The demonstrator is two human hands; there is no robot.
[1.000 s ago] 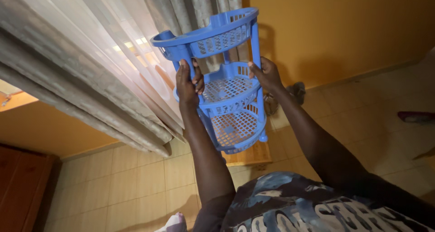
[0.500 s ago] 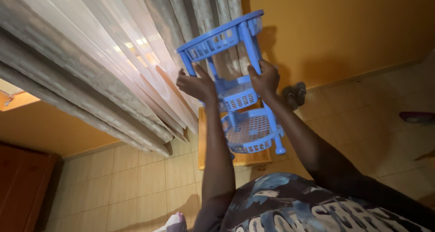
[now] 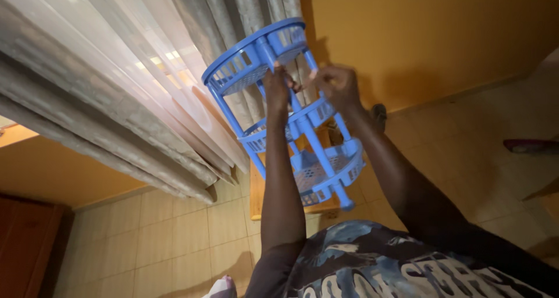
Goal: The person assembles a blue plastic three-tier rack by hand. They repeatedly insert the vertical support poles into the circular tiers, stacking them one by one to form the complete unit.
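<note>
Beside grey curtains (image 3: 174, 88), both hands, left hand (image 3: 278, 91) and right hand (image 3: 338, 85), grip a tilted blue three-tier rack's (image 3: 285, 117) posts; held aloft, steadied.

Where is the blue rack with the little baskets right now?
In the head view, the blue rack is up in the middle, held off the floor by the left hand and right hand, just in front of the grey curtain.
</note>
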